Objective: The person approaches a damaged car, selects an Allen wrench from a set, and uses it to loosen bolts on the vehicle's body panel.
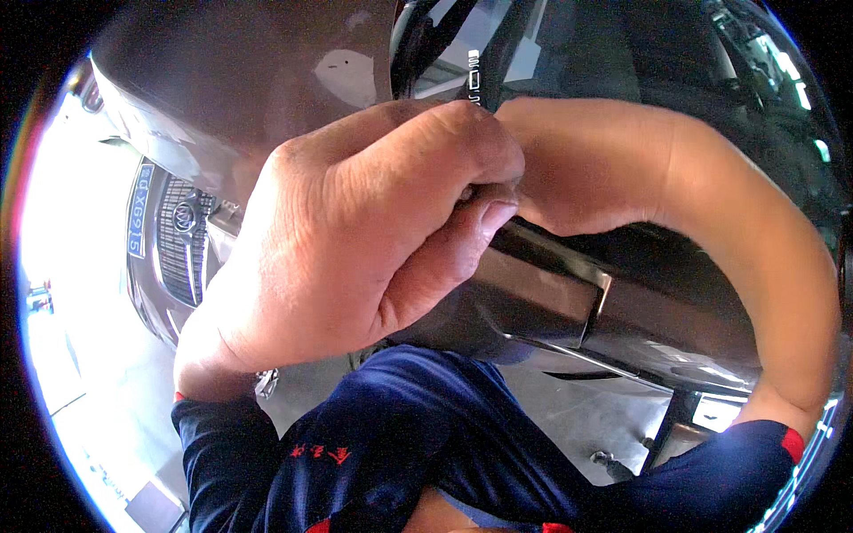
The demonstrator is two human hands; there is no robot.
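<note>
My left hand (346,240) is raised close in front of me, its fingers curled and the thumb pressed against the index finger. A dark gap shows between thumb and finger; what is pinched there, if anything, cannot be made out. From the right my right hand (577,164) reaches in behind the left one, and its fingers are hidden there. Both hands are over a glossy dark brown car body (249,71), near its dark glass (640,53). Whether either hand touches the car is not visible.
Below the hands runs a brown car panel (533,289) with bright metal trim. At the left stands a car front with a dark grille (182,235) and a blue number plate (139,209). Pale grey floor (569,417) shows beside my dark blue clothing.
</note>
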